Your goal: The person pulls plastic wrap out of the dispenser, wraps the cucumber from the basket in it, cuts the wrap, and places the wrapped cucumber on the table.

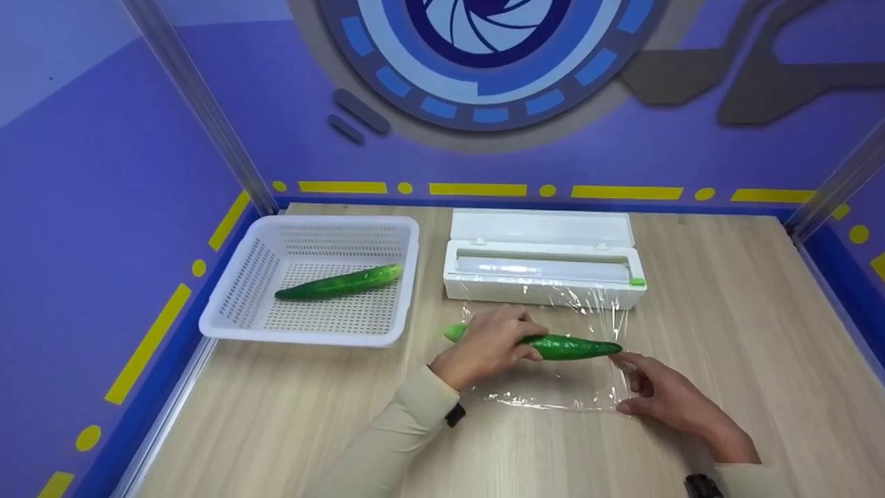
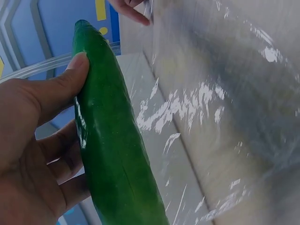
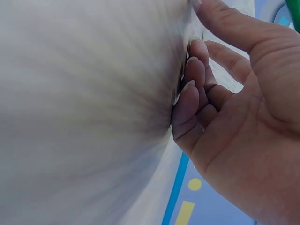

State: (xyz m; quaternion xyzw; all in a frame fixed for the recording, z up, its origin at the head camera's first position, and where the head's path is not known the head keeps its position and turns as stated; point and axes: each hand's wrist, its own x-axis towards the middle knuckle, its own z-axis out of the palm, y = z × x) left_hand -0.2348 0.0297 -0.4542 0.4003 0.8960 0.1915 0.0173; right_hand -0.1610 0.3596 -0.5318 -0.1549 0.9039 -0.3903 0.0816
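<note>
My left hand grips a green cucumber from above, around its paler end, over a sheet of clear plastic wrap. In the left wrist view the thumb lies along one side of the cucumber and the fingers curl behind it. The wrap runs toward me from a white wrap dispenser with its lid raised. My right hand rests at the sheet's right edge, thumb at the near corner and forefinger by the cucumber's dark tip, the two spread apart. The right wrist view shows its fingers loosely bent against the tabletop.
To the left stands a white plastic basket with a second cucumber lying in it. A wrap roll sits inside the dispenser, and a green slider is at its right end. Blue-purple panels enclose the wooden table.
</note>
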